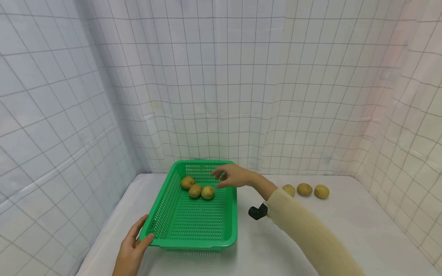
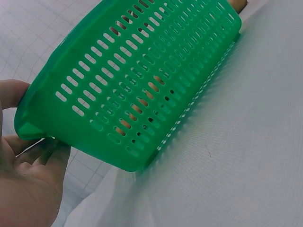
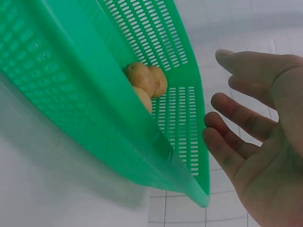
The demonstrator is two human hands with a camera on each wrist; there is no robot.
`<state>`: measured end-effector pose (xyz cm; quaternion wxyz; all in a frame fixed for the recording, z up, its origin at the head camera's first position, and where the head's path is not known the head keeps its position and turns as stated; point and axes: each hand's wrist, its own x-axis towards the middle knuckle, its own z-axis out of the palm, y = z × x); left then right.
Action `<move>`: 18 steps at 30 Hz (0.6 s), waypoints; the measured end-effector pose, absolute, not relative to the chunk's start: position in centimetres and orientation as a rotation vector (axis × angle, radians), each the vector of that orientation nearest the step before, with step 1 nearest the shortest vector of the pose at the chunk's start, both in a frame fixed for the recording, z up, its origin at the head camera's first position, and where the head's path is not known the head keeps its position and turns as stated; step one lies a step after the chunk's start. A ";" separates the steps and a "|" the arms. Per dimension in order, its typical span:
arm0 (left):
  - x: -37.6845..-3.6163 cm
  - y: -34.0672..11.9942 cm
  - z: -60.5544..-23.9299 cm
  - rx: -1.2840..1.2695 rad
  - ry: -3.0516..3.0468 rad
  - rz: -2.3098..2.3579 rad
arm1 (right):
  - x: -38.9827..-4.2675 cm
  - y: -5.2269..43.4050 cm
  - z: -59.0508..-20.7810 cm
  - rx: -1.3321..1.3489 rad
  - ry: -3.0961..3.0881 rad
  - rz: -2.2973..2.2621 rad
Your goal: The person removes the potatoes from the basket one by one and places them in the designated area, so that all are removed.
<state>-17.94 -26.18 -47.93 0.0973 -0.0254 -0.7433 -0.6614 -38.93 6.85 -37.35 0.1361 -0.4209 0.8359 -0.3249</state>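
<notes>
**Loading the Green Basket: Hand Positions**

The green perforated basket (image 1: 193, 214) sits toward the left edge of the white table (image 1: 310, 245). Three kiwifruit (image 1: 195, 190) lie touching one another near its far wall. Your right hand (image 1: 233, 177) hovers above the basket's far right corner with fingers relaxed, spread and empty, just beside the fruit. Your left hand (image 1: 132, 245) grips the near left corner, thumb over the rim, fingers beneath. Hold that corner steady so the basket does not slide. Three more kiwifruit (image 1: 304, 189) wait in a row near the table's far right edge, well apart from the basket. When withdrawing, lift clear of the rim before moving sideways.
</notes>
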 end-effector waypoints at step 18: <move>-17.9 -26.5 -47.8 -0.088 -2.200 -1.969 | -39.6 2.6 -38.1 -1.234 2.361 -0.902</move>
